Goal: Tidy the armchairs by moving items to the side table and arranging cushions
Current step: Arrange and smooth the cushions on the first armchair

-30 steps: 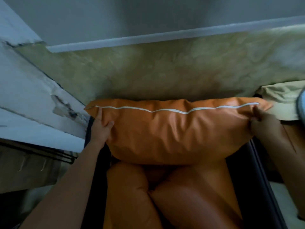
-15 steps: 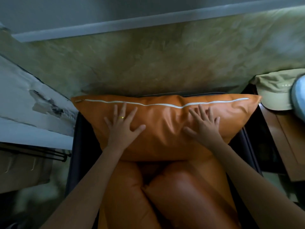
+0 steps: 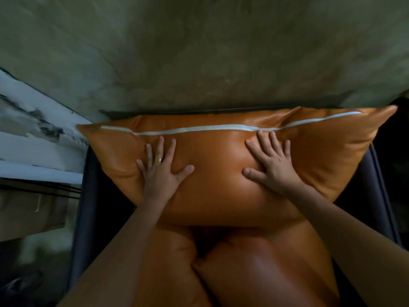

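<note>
We press our left hand (image 3: 160,173) and right hand (image 3: 271,165), fingers spread flat and gripping nothing, onto the orange cushion (image 3: 221,191) in the armchair (image 3: 93,207).

Both bare forearms reach forward from the near edge. The left hand (image 3: 160,173) lies flat, fingers spread, with a ring on one finger. The right hand (image 3: 271,166) is flat too, fingers spread.

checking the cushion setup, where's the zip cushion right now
In the head view the zip cushion stands across the back of the armchair, against the wall, above two seat cushions, with the left hand and right hand flat on it.
</note>
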The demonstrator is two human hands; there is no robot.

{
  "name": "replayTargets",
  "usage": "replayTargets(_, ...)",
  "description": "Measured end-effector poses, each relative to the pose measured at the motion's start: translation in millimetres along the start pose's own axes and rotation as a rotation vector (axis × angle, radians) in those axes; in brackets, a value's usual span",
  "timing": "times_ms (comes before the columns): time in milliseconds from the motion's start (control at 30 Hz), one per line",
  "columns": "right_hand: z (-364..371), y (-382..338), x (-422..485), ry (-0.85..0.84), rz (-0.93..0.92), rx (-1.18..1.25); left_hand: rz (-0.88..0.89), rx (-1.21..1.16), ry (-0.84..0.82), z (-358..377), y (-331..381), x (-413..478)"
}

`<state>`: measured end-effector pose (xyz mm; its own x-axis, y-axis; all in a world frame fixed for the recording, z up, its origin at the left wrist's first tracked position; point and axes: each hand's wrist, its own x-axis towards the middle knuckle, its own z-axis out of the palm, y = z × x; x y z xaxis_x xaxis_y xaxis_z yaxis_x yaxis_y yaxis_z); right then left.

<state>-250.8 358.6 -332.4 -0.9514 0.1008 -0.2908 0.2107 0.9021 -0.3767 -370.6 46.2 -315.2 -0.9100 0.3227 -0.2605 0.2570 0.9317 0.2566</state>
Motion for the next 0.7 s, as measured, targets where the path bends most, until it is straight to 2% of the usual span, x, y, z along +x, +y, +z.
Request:
replayTargets(267,-12.1,-10.2,-5.5,-0.059,0.073,-0.053,-0.035,-0.006,-0.103,-15.0,4.5,-4.4)
replayTargets(333,-11.9,-16.0,-14.9,-0.039,0.095,-0.090,-0.028,0.028,-0.084,-18.0,5.5,-15.6)
replayTargets(467,-7.3,-29.8,-38.1,-0.014,0.105,-0.100,0.024,0.044,0.050,-11.4,0.0,-63.3)
replayTargets(700,18.2,-81.6,-94.0,0.069,0.123,0.071,-0.016,-0.126,0.012,15.9,-30.3,-181.6)
